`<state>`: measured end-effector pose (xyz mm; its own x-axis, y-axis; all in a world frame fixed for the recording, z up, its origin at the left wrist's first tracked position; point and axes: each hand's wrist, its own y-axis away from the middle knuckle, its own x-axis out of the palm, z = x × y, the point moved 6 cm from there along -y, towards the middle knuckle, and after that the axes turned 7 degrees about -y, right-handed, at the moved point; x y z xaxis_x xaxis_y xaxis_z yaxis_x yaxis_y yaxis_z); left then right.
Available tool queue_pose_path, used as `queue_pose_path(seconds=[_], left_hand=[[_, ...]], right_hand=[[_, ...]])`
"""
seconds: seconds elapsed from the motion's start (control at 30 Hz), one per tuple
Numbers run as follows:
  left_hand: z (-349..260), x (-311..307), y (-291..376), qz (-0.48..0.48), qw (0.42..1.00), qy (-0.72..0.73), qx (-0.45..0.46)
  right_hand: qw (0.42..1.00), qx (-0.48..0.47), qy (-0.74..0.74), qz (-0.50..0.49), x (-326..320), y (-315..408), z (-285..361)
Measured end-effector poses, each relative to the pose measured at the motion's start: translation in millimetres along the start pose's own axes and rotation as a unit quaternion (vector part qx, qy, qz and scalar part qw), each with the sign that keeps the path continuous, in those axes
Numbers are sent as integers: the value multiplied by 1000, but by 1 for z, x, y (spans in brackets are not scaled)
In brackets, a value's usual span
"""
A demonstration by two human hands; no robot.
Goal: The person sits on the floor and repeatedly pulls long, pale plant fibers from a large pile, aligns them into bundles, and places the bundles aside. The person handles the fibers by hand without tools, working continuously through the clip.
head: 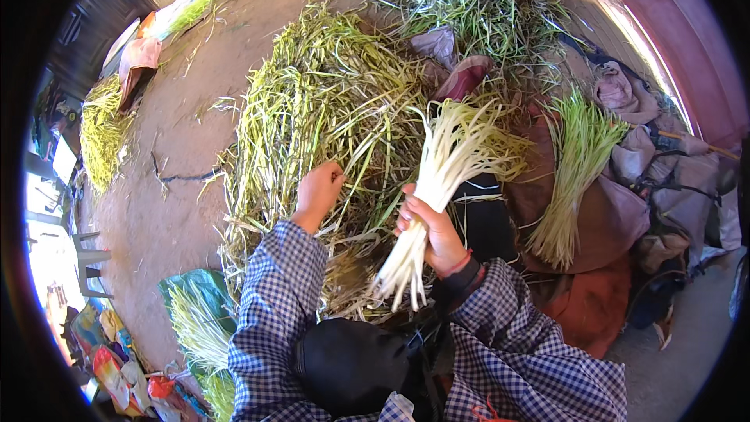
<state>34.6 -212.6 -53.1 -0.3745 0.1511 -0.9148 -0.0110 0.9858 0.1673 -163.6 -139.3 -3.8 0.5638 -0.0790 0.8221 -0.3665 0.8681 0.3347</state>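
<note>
My right hand [430,228] is wrapped around a thick bundle of pale stalks [440,171], probably garlic or spring onion greens. The white cut ends point down toward me, while the yellowish tips fan out up and away. To its left, my left hand [318,192] is curled into a loose fist just over a large heap of yellow-green leaves [328,88]. No stalk shows plainly in that hand, though loose strands pass close to its fingertips.
Another bundle of green-tipped stalks [577,179] lies on brown cloth [530,199] at right. Greener leaves [474,6] are piled at the back. More pale stalks [199,328] rest on green plastic sheeting [202,281] at lower left. Sacks [674,181] crowd the right side near a red door [691,29].
</note>
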Motion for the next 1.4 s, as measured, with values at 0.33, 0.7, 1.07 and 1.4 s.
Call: queue_pose_path(seconds=[0.33, 0.7, 1.07, 1.4], left_hand=[[18, -4, 69, -17, 886, 463, -26], [17, -24, 101, 55, 971, 231, -20], [41, -18, 102, -13, 991, -102, 83], [-87, -60, 96, 20, 944, 258, 206]], right_hand=[[994, -24, 68, -83, -15, -59, -49], [995, -24, 68, -72, -10, -39, -29], [990, -120, 20, -76, -18, 45, 64], [989, -128, 63, -44, 4, 63, 74]])
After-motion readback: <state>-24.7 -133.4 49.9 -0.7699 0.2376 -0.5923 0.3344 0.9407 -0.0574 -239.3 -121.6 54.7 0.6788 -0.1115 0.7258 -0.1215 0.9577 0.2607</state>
